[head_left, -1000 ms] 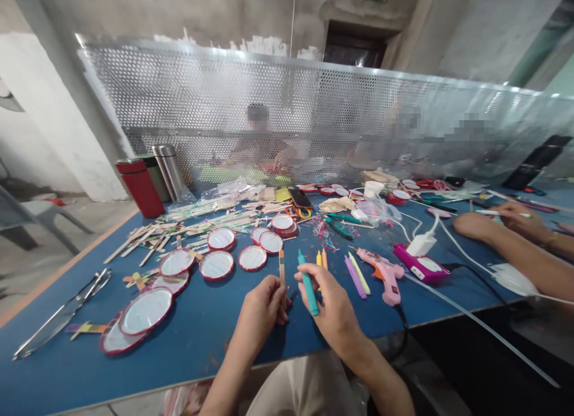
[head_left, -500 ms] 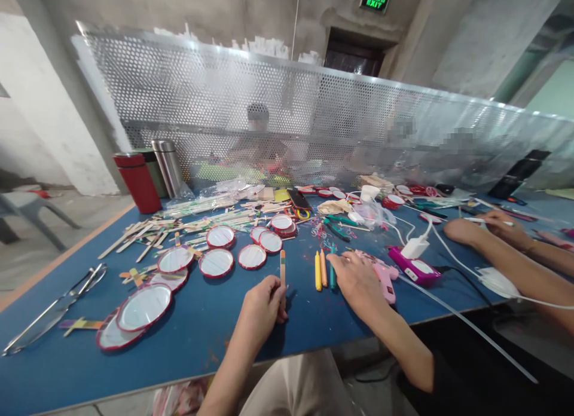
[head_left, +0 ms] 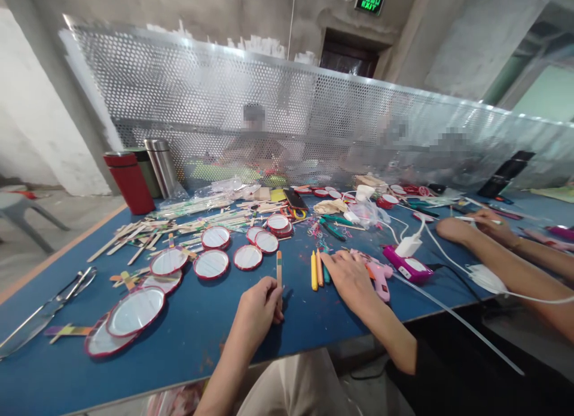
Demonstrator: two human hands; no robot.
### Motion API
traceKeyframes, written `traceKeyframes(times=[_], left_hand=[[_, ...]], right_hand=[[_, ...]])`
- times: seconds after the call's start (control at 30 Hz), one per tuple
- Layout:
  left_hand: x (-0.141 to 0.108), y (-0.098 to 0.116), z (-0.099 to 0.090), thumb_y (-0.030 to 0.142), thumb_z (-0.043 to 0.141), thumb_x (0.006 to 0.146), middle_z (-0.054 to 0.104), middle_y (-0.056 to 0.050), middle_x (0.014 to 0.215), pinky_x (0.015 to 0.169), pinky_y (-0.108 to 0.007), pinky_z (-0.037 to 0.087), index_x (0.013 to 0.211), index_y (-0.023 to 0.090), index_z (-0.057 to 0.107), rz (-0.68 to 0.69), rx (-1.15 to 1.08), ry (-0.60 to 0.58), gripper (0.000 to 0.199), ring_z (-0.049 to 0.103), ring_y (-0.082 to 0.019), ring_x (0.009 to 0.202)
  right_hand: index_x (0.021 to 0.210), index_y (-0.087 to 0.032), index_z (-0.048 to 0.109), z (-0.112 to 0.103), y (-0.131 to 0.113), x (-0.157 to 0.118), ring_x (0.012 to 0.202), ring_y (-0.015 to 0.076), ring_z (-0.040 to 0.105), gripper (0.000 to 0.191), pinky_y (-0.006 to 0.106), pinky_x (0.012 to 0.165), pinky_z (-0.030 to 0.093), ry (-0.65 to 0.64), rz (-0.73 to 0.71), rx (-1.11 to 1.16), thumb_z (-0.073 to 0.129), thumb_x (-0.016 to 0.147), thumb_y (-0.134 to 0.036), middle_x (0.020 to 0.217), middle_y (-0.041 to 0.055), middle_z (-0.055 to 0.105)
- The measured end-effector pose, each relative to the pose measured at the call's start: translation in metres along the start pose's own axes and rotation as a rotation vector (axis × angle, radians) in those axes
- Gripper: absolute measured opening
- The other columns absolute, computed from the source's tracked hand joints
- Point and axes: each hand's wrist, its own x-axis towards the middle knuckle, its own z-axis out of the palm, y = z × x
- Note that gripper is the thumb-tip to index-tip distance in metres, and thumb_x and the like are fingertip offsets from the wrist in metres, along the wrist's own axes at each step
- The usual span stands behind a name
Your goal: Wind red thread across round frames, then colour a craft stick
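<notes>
Popsicle stick (head_left: 278,274) stands upright, gripped in the closed left hand (head_left: 258,311), over the blue table (head_left: 188,338). Right hand (head_left: 350,281) lies open, palm down on the table, just beside three crayons (head_left: 318,271) and a pink glue gun (head_left: 380,283). Round red-rimmed mirrors (head_left: 211,264) lie left of the stick.

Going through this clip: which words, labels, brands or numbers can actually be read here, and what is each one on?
"EXIT" on the green sign above the doorway.
The characters above "EXIT" on that sign are too small to read reliably.
Nothing else is legible, including on the red flask and pink glue gun.
</notes>
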Motion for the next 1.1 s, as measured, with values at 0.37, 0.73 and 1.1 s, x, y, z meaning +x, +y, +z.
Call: traceKeyframes(times=[0.37, 0.73, 1.1], left_hand=[[0.001, 0.000, 0.000, 0.040, 0.046, 0.080, 0.056, 0.004, 0.050, 0.045, -0.021, 0.045, 0.064, 0.022, 0.047, -0.005, -0.019, -0.004, 0.024, 0.057, -0.013, 0.043], [0.000, 0.004, -0.002, 0.040, 0.047, 0.080, 0.057, 0.004, 0.050, 0.046, -0.022, 0.044, 0.062, 0.023, 0.046, -0.012, 0.016, -0.011, 0.025, 0.057, -0.014, 0.044], [0.001, -0.002, 0.001, 0.039, 0.046, 0.081, 0.056, 0.004, 0.049, 0.044, -0.021, 0.045, 0.065, 0.023, 0.048, 0.007, -0.015, 0.010, 0.023, 0.057, -0.013, 0.042]], right_hand=[[0.095, -0.015, 0.065, -0.025, 0.016, -0.032, 0.077, 0.0221, 0.058, 0.021, 0.034, 0.074, 0.035, 0.531, 0.390, 0.088, 0.046, 0.096, -0.024, 0.079, 0.0077, 0.069], [0.077, -0.017, 0.067, 0.008, 0.005, -0.038, 0.061, 0.0180, 0.064, 0.027, 0.025, 0.047, 0.031, 0.056, 0.473, 0.005, 0.046, 0.094, -0.023, 0.070, 0.0069, 0.070], [0.077, -0.012, 0.069, -0.006, -0.001, -0.015, 0.068, 0.0294, 0.070, 0.021, 0.031, 0.052, 0.045, -0.124, 0.448, 0.062, 0.053, 0.086, -0.023, 0.072, 0.0147, 0.072]])
